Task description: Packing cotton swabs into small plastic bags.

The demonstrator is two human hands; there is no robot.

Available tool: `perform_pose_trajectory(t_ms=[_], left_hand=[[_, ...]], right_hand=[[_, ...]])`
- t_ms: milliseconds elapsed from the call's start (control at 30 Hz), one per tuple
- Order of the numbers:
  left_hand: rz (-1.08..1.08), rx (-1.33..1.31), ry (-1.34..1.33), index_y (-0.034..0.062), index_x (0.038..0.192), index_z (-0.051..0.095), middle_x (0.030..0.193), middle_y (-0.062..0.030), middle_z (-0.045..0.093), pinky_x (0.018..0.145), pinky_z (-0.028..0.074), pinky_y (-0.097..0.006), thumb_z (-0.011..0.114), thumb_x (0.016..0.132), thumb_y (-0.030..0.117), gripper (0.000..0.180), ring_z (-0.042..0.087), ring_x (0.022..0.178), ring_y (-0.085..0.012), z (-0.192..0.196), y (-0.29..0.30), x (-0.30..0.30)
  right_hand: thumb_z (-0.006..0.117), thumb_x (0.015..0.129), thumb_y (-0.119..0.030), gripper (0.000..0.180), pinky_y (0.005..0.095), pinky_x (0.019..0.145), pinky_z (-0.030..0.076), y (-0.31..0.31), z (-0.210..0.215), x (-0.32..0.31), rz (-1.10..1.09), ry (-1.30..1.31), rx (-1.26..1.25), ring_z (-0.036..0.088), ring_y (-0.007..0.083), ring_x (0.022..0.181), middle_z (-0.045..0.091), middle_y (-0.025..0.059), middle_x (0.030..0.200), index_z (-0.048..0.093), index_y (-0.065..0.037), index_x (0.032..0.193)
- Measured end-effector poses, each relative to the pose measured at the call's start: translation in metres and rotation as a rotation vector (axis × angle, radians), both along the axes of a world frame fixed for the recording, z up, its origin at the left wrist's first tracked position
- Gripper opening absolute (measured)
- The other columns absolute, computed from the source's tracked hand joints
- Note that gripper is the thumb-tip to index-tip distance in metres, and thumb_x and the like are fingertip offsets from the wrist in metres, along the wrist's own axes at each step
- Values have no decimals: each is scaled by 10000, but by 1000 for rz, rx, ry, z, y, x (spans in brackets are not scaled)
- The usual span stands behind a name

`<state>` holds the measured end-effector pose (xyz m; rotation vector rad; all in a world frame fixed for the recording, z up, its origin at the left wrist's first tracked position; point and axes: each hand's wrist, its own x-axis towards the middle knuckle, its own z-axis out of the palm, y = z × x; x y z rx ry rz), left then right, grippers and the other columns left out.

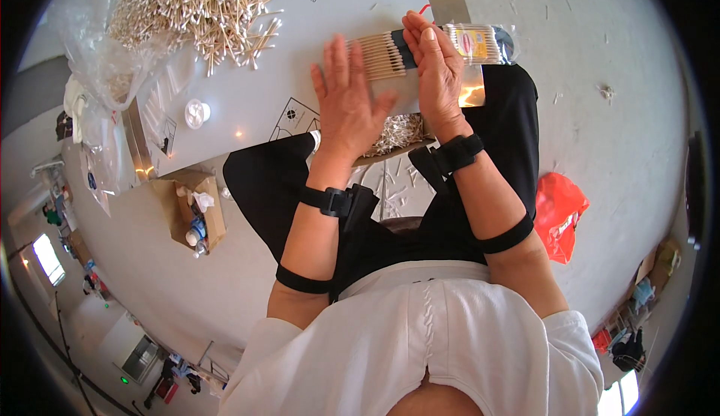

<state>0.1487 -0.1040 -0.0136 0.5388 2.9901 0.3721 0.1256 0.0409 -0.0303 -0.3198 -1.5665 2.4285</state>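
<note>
A flat row of cotton swabs (377, 56) lies on the metal table between my hands, with a dark strip (403, 49) across its right end. My left hand (349, 105), a little blurred, is at the row's left end, its fingers stretched out and apart. On the other side, my right hand (436, 79) stands edgewise beside the dark strip, fingers straight and close together. Neither hand appears to grip anything. Just right of it lies a clear pack of cotton swabs (484, 45) with a yellow and red label, partly hidden by the fingers.
A large heap of loose swabs (195, 11) covers the table's far left, beside a clear plastic bag (112, 64). A small white tub (196, 113) stands nearby. Below the table edge is a box of swabs (401, 135). A cardboard box (180, 213) and red bag (559, 213) rest on the floor.
</note>
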Motion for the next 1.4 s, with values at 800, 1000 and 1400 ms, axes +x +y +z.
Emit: perform_pose_trajectory(t_ms=[800,1000,1400], left_hand=[[437,1699,35,-35,1455,341,1480,-212,400,1150,262,-471,461,1025,404,626,400,1371,-319,-11,-46,-31],[550,1531,47,-49,1225,535,1152,-243,640,951,483,-428,489,1017,194,324,649,1042,-340,8,-67,10],[122,421,248,-8,1408,415,1491,-192,393,1134,262,-522,742,832,270,718,339,1413,-342,10,-33,36]], right_hand=[[565,1009,-222,333,267,920,502,10,6,9,-154,-33,-79,627,146,1013,667,95,1094,639,51,1186],[599,967,-92,158,234,744,537,48,27,49,63,-283,112,661,112,808,699,55,915,678,37,1010],[635,845,-41,103,321,692,522,38,17,55,199,-122,786,674,225,729,680,148,819,664,19,923]])
